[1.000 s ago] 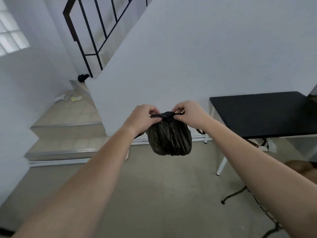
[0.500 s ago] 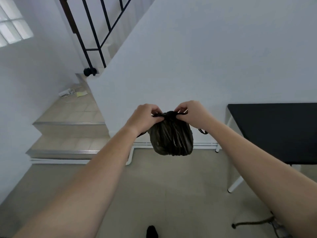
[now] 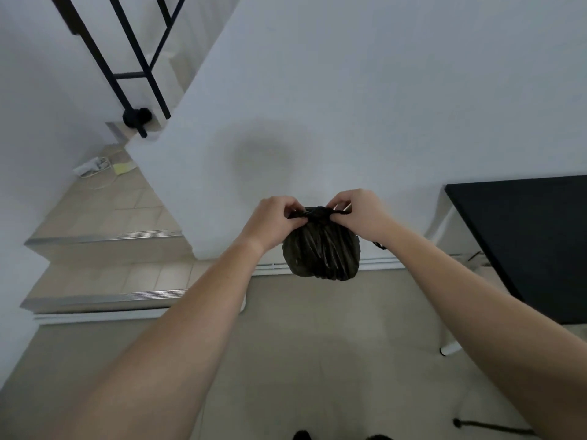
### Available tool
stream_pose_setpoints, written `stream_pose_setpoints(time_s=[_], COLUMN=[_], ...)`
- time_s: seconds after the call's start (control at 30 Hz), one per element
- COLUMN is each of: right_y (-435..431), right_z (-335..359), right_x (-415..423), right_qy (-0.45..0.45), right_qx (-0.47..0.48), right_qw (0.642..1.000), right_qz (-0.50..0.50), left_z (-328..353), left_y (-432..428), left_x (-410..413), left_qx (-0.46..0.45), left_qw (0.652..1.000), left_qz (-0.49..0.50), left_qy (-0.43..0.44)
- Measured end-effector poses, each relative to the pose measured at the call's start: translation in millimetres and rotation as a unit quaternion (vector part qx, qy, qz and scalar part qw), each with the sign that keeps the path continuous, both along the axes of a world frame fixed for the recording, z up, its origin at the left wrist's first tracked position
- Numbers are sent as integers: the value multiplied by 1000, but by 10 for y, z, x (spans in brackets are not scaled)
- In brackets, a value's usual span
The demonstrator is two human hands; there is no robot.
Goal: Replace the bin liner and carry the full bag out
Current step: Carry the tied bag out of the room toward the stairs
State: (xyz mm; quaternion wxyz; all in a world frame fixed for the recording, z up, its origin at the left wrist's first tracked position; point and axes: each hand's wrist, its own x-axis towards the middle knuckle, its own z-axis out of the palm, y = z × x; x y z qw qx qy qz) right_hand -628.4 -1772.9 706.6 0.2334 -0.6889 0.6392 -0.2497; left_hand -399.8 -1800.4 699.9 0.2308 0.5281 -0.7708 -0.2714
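Note:
A small full black bin bag [image 3: 322,254] hangs in the air in front of me, above the beige floor, its neck gathered into a knot at the top. My left hand [image 3: 273,222] pinches the left end of the knot. My right hand [image 3: 359,214] pinches the right end, with a thin strip of plastic sticking out past its fingers. Both arms reach forward at about the same height. No bin is in view.
A white wall stands close ahead. Tiled steps [image 3: 104,239] with metal edging rise at the left, under a black railing [image 3: 127,58]. A power strip [image 3: 90,166] and yellow paper lie on the landing. A black table [image 3: 524,242] with white legs stands at the right. A dark cable [image 3: 489,423] lies on the floor.
The view has shifted left and closer to the wall, so the table sits further right. Both hands keep hold of the bag's knot in the same way.

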Motion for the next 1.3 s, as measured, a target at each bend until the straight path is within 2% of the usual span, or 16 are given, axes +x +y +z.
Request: stream_pose_setpoints(time_s=[0.43,0.67,0.87,1.07,1.3], right_y=[-1625,-2202,-2536,-2796,-3055], right_z=[-806,-1362,-1857,-2547,-3804], right_x=[-235,-192,-73,53,182], right_qy=[-12,-17,-18,-10,-8], right_qx=[70,121,163,189,219], right_qw=[996,990,985,982,976], right_qz=[56,77,57,20,2], left_z=[-716,-1332,-1897,-2653,-3953], left_y=[-1321,-1772,-2204,-2539,-2792], left_x=[-243,-221,-106,3,64], left_qx=[71,121,154,179,200], left_qw=[995,988,984,981,977], left_qz=[66,98,86,62,66], left_qy=[7,17,14,34,41])
